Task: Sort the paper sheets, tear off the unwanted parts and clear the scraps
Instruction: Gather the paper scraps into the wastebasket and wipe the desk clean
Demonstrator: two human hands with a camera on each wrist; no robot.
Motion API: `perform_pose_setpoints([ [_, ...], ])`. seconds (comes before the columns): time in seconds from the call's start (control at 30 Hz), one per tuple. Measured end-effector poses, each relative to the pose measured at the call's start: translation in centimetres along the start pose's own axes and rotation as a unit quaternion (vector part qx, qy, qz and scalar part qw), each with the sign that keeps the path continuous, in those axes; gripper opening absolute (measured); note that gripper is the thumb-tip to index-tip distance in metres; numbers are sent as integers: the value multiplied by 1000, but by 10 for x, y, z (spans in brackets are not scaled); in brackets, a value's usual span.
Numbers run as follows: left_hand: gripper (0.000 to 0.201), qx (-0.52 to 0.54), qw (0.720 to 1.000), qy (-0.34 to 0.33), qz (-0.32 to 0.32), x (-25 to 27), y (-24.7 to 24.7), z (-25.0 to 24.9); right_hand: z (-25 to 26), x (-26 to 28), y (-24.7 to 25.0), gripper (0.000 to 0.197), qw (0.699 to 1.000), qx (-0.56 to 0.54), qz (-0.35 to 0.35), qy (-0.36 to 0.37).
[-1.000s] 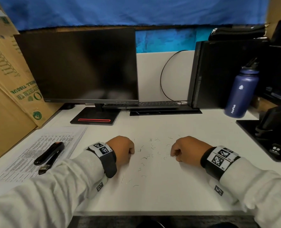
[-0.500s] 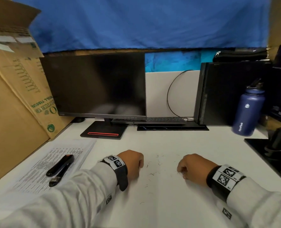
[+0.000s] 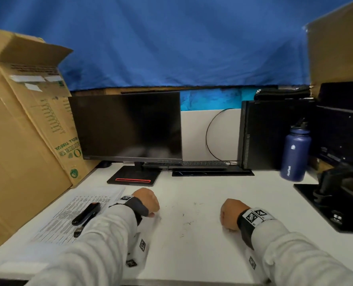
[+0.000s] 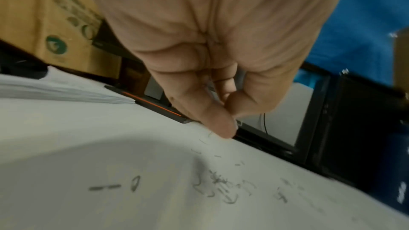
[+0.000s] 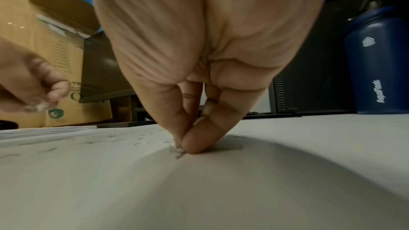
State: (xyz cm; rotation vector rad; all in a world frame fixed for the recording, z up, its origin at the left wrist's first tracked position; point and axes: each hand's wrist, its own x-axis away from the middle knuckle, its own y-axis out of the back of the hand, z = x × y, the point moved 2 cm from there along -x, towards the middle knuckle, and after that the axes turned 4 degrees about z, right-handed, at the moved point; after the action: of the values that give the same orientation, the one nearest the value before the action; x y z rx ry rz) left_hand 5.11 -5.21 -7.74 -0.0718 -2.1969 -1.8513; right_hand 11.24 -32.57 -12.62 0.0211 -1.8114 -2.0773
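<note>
From the head view we see both hands on the desk (image 3: 192, 254): left hand (image 3: 147, 202) and right hand (image 3: 230, 216) curled, staples (image 3: 189, 222) scattered between them. Sheets (image 3: 68, 219) lie by the desk's left edge, a stapler (image 3: 85, 213) on top.

At the left wrist, our thumb and fingers (image 4: 212, 118) are pressed together; what they pinch we cannot tell.

At the right wrist, our fingertips (image 5: 194, 142) pinch staples against the desk.
</note>
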Motion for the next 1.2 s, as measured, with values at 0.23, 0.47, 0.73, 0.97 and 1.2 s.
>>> perform_pose_setpoints([
  [0.23, 14, 463, 878, 4, -126, 36, -6, 20, -6, 28, 12, 17, 987, -142, -62, 34],
  [0.47, 13, 876, 480, 42, -5, 97, -39, 18, -33, 99, 24, 9, 653, -748, -107, 52],
  [0.73, 50, 911, 347, -85, 204, 178, -104, -21, -3, 190, -39, 13, 604, -791, 74, 60],
  [0.97, 45, 890, 366, 68, 263, 174, -221, -21, 3, 208, -144, 23, 563, -785, 257, -29],
  [1.2, 19, 792, 516, 278, 170, 84, -329, -15, -15, 111, -257, 15, 599, -744, 189, -228],
])
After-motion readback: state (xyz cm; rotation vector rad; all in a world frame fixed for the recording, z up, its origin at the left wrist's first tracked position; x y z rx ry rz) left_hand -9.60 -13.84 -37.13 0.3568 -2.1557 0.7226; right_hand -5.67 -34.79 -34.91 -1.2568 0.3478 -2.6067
